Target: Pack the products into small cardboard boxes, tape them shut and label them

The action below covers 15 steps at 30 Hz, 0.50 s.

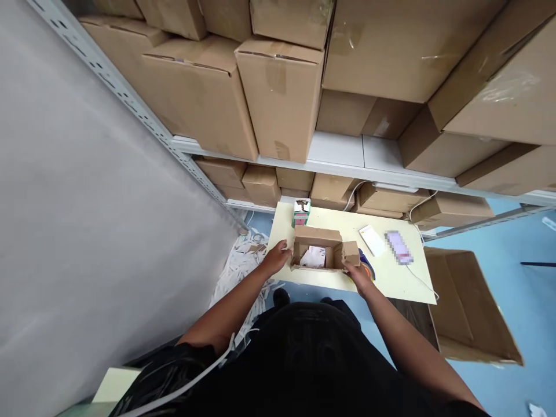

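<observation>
A small open cardboard box (316, 237) stands on a pale yellow table (391, 278) in front of me, with something white inside it. My left hand (278, 256) grips the box's left side, fingers curled against the wall. On the right, my right hand (357, 271) holds the box's near right corner by its folded-out flap. The box's flaps are open.
A small green and pink carton (301, 212) stands at the table's far edge. A white card (372, 240) and a blurred phone (398, 247) on a cable lie to the right. A large open box (469, 307) sits on the blue floor. Paper strips (237, 266) litter the floor at left. Shelves of cartons (282, 92) rise ahead.
</observation>
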Available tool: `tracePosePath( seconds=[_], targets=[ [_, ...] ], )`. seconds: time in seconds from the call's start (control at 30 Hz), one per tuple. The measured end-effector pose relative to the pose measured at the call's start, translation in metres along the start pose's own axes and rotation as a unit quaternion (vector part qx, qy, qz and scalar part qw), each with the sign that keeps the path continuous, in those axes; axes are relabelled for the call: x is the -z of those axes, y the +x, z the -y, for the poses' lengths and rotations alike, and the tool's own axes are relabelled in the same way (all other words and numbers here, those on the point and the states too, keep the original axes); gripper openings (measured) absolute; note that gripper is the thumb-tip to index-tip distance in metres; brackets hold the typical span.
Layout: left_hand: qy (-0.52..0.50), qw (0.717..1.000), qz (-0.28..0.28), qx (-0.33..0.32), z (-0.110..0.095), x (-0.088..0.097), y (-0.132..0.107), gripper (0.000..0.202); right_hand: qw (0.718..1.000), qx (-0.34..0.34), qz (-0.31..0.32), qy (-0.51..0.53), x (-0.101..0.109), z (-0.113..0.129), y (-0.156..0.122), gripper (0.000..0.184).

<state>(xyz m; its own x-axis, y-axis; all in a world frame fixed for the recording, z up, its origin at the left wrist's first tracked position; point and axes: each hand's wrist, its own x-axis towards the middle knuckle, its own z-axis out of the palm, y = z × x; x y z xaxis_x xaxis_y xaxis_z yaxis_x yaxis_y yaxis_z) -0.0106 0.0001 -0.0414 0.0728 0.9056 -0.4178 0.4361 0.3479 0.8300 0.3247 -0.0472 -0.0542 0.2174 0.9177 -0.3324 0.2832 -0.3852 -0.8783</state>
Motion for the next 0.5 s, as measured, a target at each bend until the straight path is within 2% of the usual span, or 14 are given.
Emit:
tracePosePath(
  seconds=[0.1,0.2,0.27,0.37,0.43,0.5],
  targets=[
    [0.094,0.992,-0.078,-0.029,-0.033,0.021,0.015,0.064,0.997,-0.038,0.054,0.045,0.015,0.004,-0.011,0.060],
    [0.173,0.972,-0.143,-0.063,-0.078,0.027,0.042,0.076,0.995,-0.001,0.090,0.045,0.031,0.008,-0.018,0.061],
    [0.220,0.961,-0.159,-0.054,-0.109,0.020,0.065,0.088,0.994,0.011,0.105,0.039,0.040,0.007,-0.019,0.061],
    [0.293,0.947,-0.132,-0.010,-0.146,-0.002,0.101,0.098,0.996,-0.013,0.089,0.014,0.054,0.003,-0.015,0.061],
    [0.333,0.936,-0.114,0.018,-0.159,-0.017,0.121,0.100,0.997,-0.036,0.066,-0.010,0.065,-0.001,-0.012,0.063],
    [0.363,0.924,-0.113,0.039,-0.162,-0.029,0.136,0.092,0.997,-0.051,0.049,-0.030,0.076,-0.003,-0.008,0.062]
  ],
)
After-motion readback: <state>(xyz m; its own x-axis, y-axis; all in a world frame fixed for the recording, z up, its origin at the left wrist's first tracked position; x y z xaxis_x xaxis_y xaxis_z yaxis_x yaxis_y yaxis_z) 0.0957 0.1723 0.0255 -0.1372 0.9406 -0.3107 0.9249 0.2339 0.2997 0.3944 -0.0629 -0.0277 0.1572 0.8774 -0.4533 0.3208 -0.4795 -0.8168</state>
